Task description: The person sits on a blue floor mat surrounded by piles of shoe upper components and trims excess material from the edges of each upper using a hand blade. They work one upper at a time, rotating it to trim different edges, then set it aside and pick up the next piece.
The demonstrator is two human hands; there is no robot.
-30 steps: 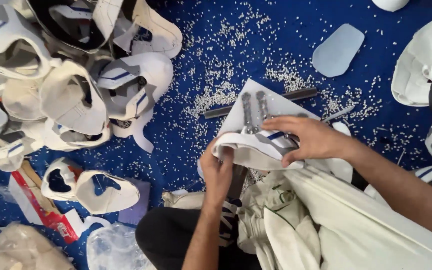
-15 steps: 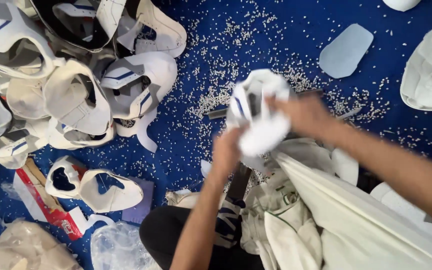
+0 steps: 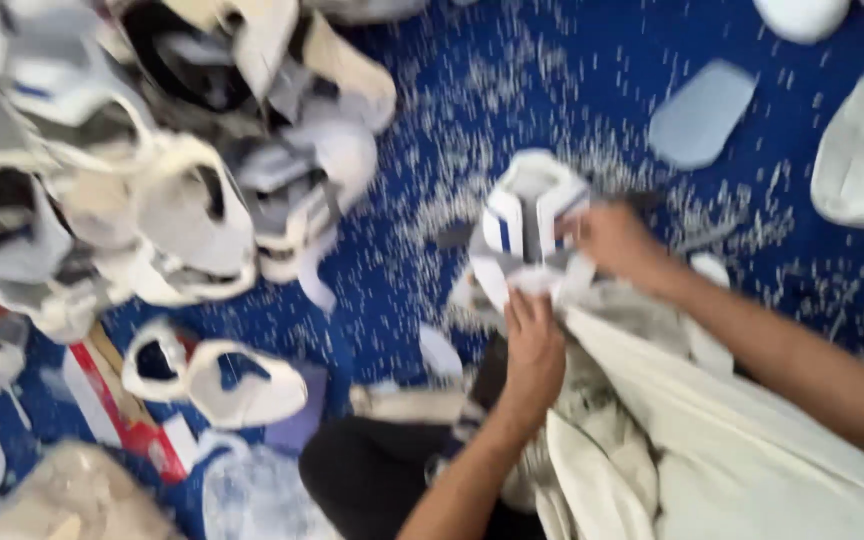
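A white shoe upper with blue stripes (image 3: 527, 228) is held up over the blue floor, its opening turned toward me. My right hand (image 3: 617, 240) grips its right side. My left hand (image 3: 534, 352) holds its lower edge from below. Under both hands lies a bundle of off-white fabric (image 3: 672, 440) across my lap. The picture is blurred by motion.
A big heap of white shoe uppers (image 3: 162, 190) fills the left side. One separate upper (image 3: 217, 375) lies near a red and white box (image 3: 117, 415). A pale blue insole (image 3: 702, 112) lies at the upper right. White scraps litter the blue floor (image 3: 422, 270).
The upper lay flat on a white board a second ago. Both hands have lifted it and turned it so its opening faces up toward me.
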